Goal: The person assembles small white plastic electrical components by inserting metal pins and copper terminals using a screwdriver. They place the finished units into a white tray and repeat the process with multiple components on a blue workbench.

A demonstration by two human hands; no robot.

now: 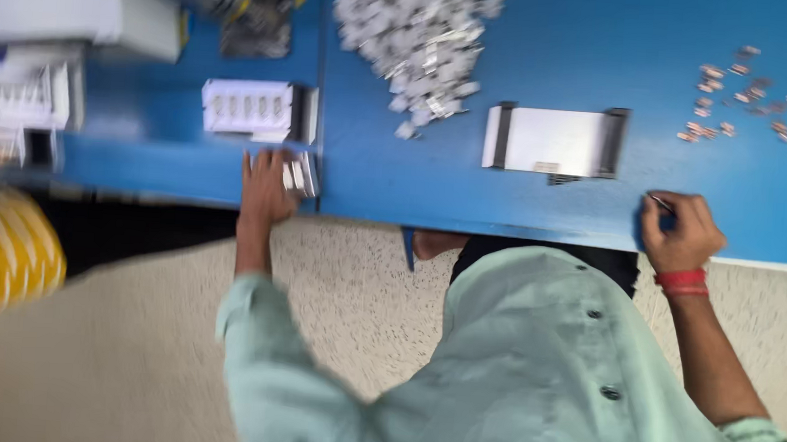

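The small white pieces (301, 174) are lying at the near edge of the blue table (468, 189), just beside the seam that runs across it, and the left hand (266, 186) is resting flat against them, fingers spread wide and touching rather than closing round them. The picture is blurred, so how many pieces there are is hard to tell. Over by the near edge on the other side, the right hand (680, 231) is pinching a thin dark tool (660, 204) between thumb and fingers, knuckles curled tight.

Further in, a white tray with slots (250, 108) is sitting just behind the left hand, a white block with dark ends (553, 142) is lying mid-table, a big heap of silvery bits (418, 36) is spreading at the far edge, and small coppery bits (742, 97) are scattered toward the far right corner.

The white pieces are sitting so near the edge that a nudge from the open palm could likely push them off to the floor.
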